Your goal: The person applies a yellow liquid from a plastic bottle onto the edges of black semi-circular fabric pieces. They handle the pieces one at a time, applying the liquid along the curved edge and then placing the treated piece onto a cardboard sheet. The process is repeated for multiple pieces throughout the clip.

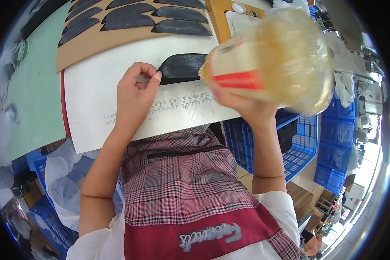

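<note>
Mid-board, head view: black curved piece (183, 69) lies flat on the white board (89, 93). Left hand (136, 89) pinches its left tip. Probably light, thin, bendable; best held by its edge. Right hand (242, 103) wraps the blurred, tilted bottle (268, 60) near its narrow end; likely heavier, squeezable, perhaps slippery, steadier gripped there.
</note>
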`<state>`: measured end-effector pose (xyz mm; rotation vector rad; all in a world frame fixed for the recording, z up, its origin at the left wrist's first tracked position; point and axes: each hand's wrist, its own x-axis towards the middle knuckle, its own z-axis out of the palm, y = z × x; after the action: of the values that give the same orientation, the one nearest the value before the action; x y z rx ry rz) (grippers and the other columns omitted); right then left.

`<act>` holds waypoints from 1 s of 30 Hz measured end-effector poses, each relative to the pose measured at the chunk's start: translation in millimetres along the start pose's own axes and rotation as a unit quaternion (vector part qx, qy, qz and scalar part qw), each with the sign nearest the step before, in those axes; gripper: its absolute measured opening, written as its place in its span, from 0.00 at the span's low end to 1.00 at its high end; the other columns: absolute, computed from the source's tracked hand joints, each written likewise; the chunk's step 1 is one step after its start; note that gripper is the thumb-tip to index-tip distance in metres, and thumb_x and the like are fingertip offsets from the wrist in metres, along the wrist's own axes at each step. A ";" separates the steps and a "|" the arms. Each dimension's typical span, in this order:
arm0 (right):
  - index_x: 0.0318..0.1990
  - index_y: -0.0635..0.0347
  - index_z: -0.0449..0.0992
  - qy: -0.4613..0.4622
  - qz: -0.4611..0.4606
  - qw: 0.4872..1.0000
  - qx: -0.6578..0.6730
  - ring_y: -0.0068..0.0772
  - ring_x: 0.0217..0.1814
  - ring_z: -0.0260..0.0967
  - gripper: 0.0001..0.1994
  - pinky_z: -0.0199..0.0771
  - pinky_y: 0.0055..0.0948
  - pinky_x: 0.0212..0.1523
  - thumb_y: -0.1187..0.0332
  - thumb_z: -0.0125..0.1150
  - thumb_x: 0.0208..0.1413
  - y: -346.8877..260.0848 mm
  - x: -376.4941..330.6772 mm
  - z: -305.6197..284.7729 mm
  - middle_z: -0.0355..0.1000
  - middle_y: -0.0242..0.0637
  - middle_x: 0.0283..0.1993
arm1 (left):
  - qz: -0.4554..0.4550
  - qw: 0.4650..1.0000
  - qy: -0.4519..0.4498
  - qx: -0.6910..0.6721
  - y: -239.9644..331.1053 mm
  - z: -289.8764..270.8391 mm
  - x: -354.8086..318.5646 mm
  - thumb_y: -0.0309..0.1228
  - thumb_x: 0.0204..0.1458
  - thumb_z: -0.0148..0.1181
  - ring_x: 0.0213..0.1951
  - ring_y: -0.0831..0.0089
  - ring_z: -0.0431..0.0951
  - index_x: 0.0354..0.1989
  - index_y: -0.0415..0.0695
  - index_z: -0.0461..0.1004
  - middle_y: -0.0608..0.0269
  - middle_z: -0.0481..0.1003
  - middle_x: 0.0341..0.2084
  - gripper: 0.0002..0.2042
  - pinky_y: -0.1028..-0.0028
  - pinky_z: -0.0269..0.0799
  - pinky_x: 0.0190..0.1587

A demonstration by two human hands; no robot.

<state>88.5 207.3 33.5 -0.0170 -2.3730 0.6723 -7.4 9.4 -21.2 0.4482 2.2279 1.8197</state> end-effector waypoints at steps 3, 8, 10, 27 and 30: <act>0.46 0.66 0.65 -0.059 -0.037 0.996 -0.050 0.31 0.44 0.67 0.33 0.69 0.29 0.44 0.62 0.72 0.29 13.2 -8.7 -2.6 0.67 0.39 0.44 | 0.013 1.000 -0.010 -0.027 -0.6 2.4 0.8 0.25 0.46 0.53 0.29 0.80 0.68 0.25 0.38 0.67 0.66 0.69 0.24 0.04 0.79 0.68 0.33; 0.46 0.69 0.64 0.037 0.097 0.995 -0.004 0.31 0.42 0.68 0.26 0.70 0.24 0.41 0.70 0.66 0.38 33.2 -15.7 -45.3 0.67 0.40 0.44 | 0.018 0.999 -0.014 -0.026 -1.6 2.5 1.4 0.25 0.47 0.52 0.30 0.80 0.68 0.27 0.38 0.67 0.66 0.69 0.25 0.03 0.79 0.68 0.34; 0.40 0.65 0.69 0.139 0.203 0.963 0.114 0.28 0.37 0.69 0.20 0.70 0.22 0.35 0.63 0.62 0.42 52.4 -27.7 -53.8 0.70 0.39 0.37 | 0.011 0.999 -0.010 -0.050 1.0 0.8 1.3 0.25 0.48 0.52 0.32 0.79 0.69 0.30 0.37 0.68 0.64 0.69 0.27 0.04 0.79 0.68 0.35; 0.48 0.65 0.62 0.140 0.305 0.778 0.531 0.41 0.46 0.65 0.31 0.65 0.33 0.46 0.44 0.45 0.49 66.9 -55.8 1.1 0.67 0.46 0.41 | 0.158 0.922 0.092 0.340 32.9 17.3 -41.1 0.25 0.49 0.49 0.36 0.64 0.65 0.45 0.34 0.68 0.55 0.65 0.33 0.14 0.72 0.61 0.41; 0.48 0.64 0.63 0.141 0.318 0.777 0.525 0.41 0.45 0.65 0.34 0.63 0.33 0.46 0.40 0.47 0.45 66.3 -56.6 1.2 0.68 0.46 0.40 | 0.184 0.909 0.111 0.356 34.3 19.8 -39.2 0.26 0.48 0.51 0.34 0.65 0.65 0.42 0.35 0.69 0.57 0.66 0.31 0.13 0.72 0.62 0.36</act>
<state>121.5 253.9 -32.4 -0.4136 -1.3783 2.0659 39.2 18.9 7.8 0.8738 3.1203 1.1551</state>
